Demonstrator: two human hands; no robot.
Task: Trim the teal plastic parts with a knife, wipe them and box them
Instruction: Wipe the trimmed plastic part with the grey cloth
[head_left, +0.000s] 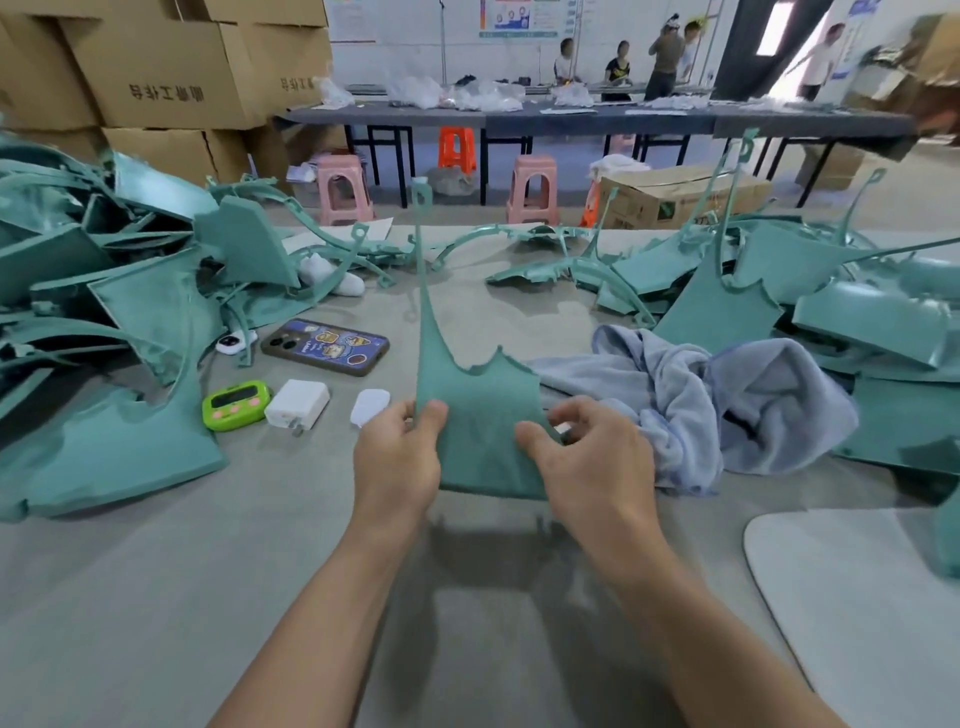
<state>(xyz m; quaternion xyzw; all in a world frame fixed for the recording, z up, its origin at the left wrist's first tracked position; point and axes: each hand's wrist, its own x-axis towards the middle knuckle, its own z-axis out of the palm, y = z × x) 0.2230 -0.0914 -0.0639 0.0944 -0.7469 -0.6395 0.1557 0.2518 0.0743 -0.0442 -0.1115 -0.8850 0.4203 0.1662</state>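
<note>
Two-handed hold on one teal plastic part, up above the surface. Pinched at the left edge by the left hand, gripped at the right by curled fingers of the right hand. Likely light, thin, bendy; tall spike easy to snap, so best held low. Close by: blue cloth, phone, teal piles crowding both sides.

Lower corners of the teal part are covered by the left hand and right hand. A small white object behind the right fingers is mostly hidden and cannot be identified. The teal pile is cut off at the left edge, the white board at the right. The box print is blurred.
</note>
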